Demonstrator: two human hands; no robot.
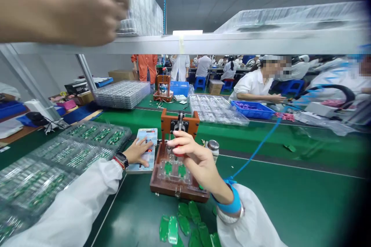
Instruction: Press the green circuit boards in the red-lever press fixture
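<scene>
My left hand lies with spread fingers on two light-blue meter boxes with red digital displays. My right hand has its fingers closed around the red knob of a lever on an orange-and-brown test jig. Two small green circuit boards sit side by side in the jig's clear holder, below the press pins. Several loose green pieces lie in front of the jig. A blue wrist strap with a cord circles my right wrist.
Stacked clear trays with green boards stand at left. A lidded jar is right of the jig. A white shelf beam crosses overhead; another person's blurred fist is before it. Across the bench sit a blue bin and a co-worker.
</scene>
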